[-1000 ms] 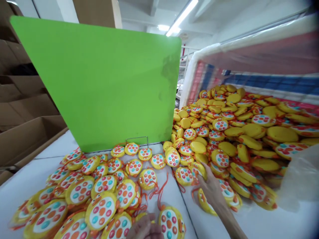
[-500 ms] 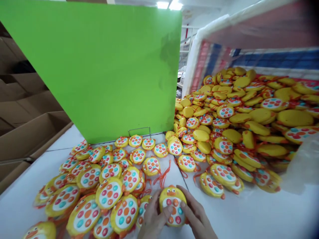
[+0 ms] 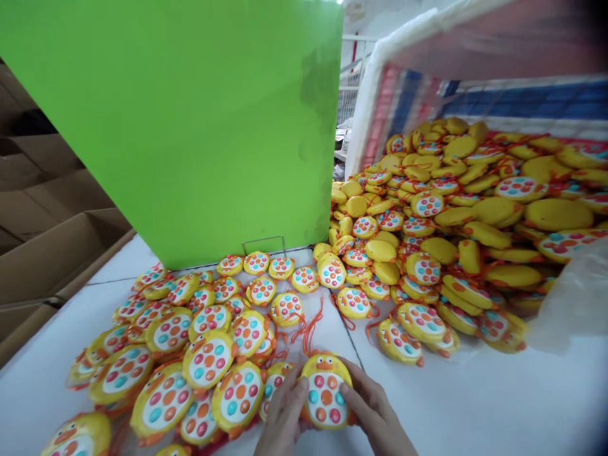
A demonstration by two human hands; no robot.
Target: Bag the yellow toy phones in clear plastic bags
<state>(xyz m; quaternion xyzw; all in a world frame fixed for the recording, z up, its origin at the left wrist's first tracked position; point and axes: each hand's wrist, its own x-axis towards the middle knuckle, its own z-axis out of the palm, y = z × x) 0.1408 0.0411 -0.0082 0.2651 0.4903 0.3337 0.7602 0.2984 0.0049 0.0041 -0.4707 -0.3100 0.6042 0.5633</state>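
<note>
A yellow duck-shaped pop toy [image 3: 327, 397] is held face up between both hands at the bottom centre. Its white belly carries several red, orange and teal round buttons, and an orange cord runs up from its head. My left hand [image 3: 284, 408] grips its left edge, thumb along the side and fingers hidden underneath. On the opposite edge my right hand [image 3: 373, 405] is closed, its thumb resting by a teal button. Just left of my left hand lies another duck toy [image 3: 272, 387], partly covered by it.
Several more duck toys [image 3: 209, 359] spread over the white table [image 3: 451, 411] at left. A large heap of them [image 3: 441, 215] spills from a striped woven bag [image 3: 403, 107] at right. Behind stands a green board [image 3: 213, 126] with a wire stand [image 3: 263, 239]; cardboard boxes [image 3: 61, 253] are far left.
My left thumb has shifted off the toy's buttons to its left edge, showing more of the belly. The toy stays in both hands. The view has tilted slightly downward.
</note>
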